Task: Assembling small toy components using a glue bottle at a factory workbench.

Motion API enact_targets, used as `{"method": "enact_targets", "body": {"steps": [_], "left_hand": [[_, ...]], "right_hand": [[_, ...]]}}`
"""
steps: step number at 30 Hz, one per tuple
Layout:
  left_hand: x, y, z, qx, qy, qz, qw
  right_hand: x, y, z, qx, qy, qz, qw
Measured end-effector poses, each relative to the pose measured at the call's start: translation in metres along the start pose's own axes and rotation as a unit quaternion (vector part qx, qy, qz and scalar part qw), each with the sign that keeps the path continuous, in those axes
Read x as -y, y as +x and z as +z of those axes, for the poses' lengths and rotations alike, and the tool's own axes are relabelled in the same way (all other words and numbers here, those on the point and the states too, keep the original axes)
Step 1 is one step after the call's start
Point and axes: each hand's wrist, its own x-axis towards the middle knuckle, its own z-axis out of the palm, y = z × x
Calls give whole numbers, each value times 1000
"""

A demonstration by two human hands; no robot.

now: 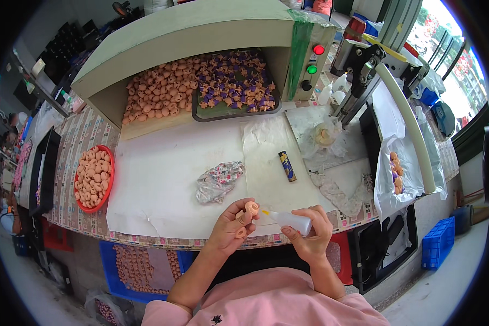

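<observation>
My left hand [227, 231] is closed on two small peach-coloured hollow doll heads. One doll head [251, 208] sticks up at the fingertips with its round opening showing; the other doll head [240, 232] sits lower, by the curled fingers. In my right hand [313, 237] is a white squeeze bottle [295, 222], lying sideways with its yellow-tipped nozzle [265, 212] pointing at the upper head. A small gap seems to lie between tip and head, though touching cannot be ruled out. Both hands are just above the table's near edge.
A crumpled patterned cloth [220, 182] and a dark blue-yellow tube [287, 166] lie on white paper [163, 179]. Left stands a red basket [111, 182] of doll heads. Behind, a box-shaped machine [201, 35] shelters more heads and a black tray [239, 113] of purple-and-peach figures. A lever press [358, 87] stands right.
</observation>
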Motion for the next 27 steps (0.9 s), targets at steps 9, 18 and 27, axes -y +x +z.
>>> {"method": "enact_targets", "body": {"steps": [9, 18, 27], "left_hand": [[5, 0, -1, 0, -1, 7, 1000], [5, 2, -5, 18, -8, 11, 1000], [4, 1, -2, 17, -5, 7, 1000]], "right_hand": [[1, -4, -3, -11, 14, 0, 1000], [-2, -1, 3, -1, 13, -7, 1000], [-3, -2, 3, -1, 20, -5, 1000]]}}
